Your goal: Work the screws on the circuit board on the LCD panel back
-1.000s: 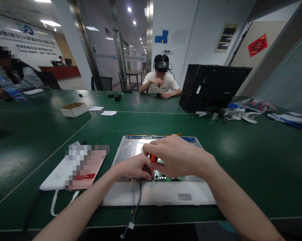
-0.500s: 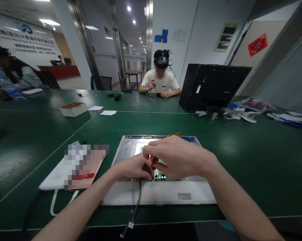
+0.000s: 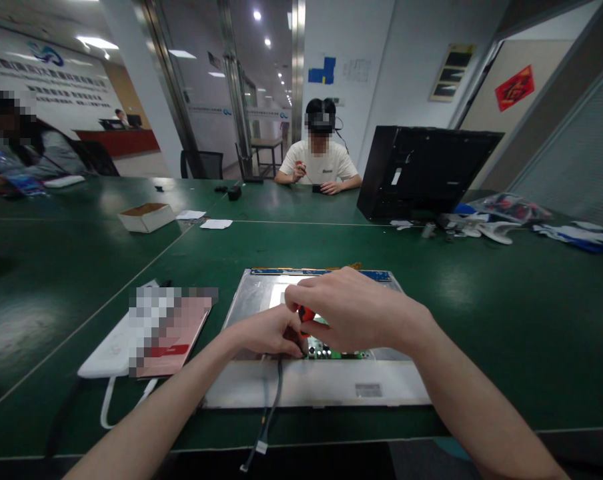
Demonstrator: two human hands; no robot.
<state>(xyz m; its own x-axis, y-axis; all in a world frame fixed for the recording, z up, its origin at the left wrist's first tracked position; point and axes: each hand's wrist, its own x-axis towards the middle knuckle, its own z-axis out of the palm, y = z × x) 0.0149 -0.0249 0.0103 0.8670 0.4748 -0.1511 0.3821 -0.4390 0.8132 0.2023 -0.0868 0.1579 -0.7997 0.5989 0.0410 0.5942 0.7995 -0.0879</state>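
Observation:
A flat display panel [image 3: 326, 392] lies back-up before me, with a green circuit board [image 3: 339, 353] near its middle. My right hand [image 3: 354, 310] is curled around the red and black handle of a screwdriver [image 3: 305, 315], held over the board. The screwdriver's tip is hidden behind my fingers. Close beside it, my left hand [image 3: 276, 333] is closed, thumb and fingers together at the board's left edge; what they pinch is hidden. A dark cable [image 3: 277, 393] with a white tag runs from under that hand over the panel's front edge.
Left of the panel lie a white power bank [image 3: 106, 357] with a white cord and a pink phone-like slab [image 3: 174, 360]. Farther off stand an open carton [image 3: 146, 219] and a black monitor casing [image 3: 426, 173]. Across the table [image 3: 481, 320] a person [image 3: 321, 160] holds a screwdriver.
The screwdriver handle has turned slightly in my right hand. My left hand stays in place. Across the table, the other person's raised hand has shifted a little.

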